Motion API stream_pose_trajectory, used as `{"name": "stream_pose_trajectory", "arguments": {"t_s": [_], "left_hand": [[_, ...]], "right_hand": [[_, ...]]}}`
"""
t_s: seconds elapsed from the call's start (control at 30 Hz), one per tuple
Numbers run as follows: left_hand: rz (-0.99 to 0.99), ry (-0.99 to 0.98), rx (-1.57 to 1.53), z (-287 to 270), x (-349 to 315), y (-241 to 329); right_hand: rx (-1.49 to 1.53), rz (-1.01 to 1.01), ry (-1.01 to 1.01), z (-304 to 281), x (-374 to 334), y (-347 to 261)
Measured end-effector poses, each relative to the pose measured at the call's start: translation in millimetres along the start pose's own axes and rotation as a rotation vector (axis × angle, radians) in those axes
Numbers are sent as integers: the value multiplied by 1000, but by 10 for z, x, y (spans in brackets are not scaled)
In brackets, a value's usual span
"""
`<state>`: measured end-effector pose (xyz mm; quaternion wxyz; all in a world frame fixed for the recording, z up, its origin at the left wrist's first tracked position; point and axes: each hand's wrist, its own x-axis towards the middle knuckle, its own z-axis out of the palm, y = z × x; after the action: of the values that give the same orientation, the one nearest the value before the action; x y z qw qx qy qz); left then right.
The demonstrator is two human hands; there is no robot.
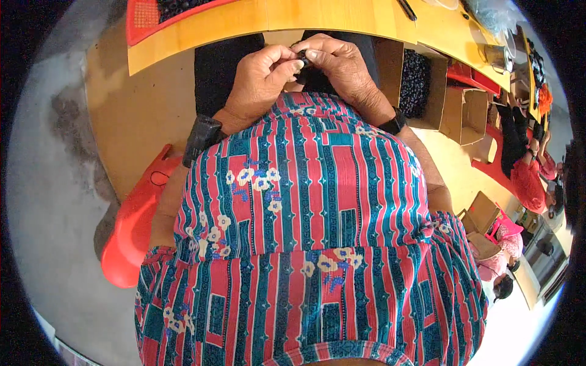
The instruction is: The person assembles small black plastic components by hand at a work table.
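Note:
Between my fingertips is a small black part (303, 56), mostly covered, so its exact kind does not show. My left hand (264, 78) pinches it from one side with thumb and forefinger. From the other side my right hand (339, 66) grips the same part, its thumb pressed close to the left fingertips. Both hands are held together over my lap, just below the table's near edge. Dark bands sit on both wrists, the left one carrying a bulky black device (202, 139).
A yellow table (232, 25) spans the front, with a red tray (144, 17) of black pieces at its left. To the right stand a cardboard box (416, 85) full of small dark pieces and another open carton (467, 116). Other people (528, 183) sit farther right.

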<state>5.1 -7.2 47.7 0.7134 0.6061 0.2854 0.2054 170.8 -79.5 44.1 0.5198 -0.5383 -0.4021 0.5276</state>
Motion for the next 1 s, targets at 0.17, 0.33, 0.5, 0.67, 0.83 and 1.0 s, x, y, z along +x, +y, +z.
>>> {"name": "stream_pose_trajectory", "arguments": {"t_s": [0.17,0.33,0.5,0.67,0.83,1.0], "left_hand": [[5,-16,5,-22,-4,-48],[-33,-38,17,-25,-6,-91],[19,4,-34,-14,-2,-132],[19,4,-3,-30,-1,-126],[3,-6,68,-25,-22,-43],[-28,-12,39,-25,-29,-36]], "right_hand": [[-124,-155,4,-41,49,31],[-234,-274,-64,-61,62,37],[-363,-338,-64,-46,40,3],[-303,-196,-112,-19,-34,-33],[-487,-405,16,60,-46,-33],[-608,-485,40,81,-54,-17]]}}
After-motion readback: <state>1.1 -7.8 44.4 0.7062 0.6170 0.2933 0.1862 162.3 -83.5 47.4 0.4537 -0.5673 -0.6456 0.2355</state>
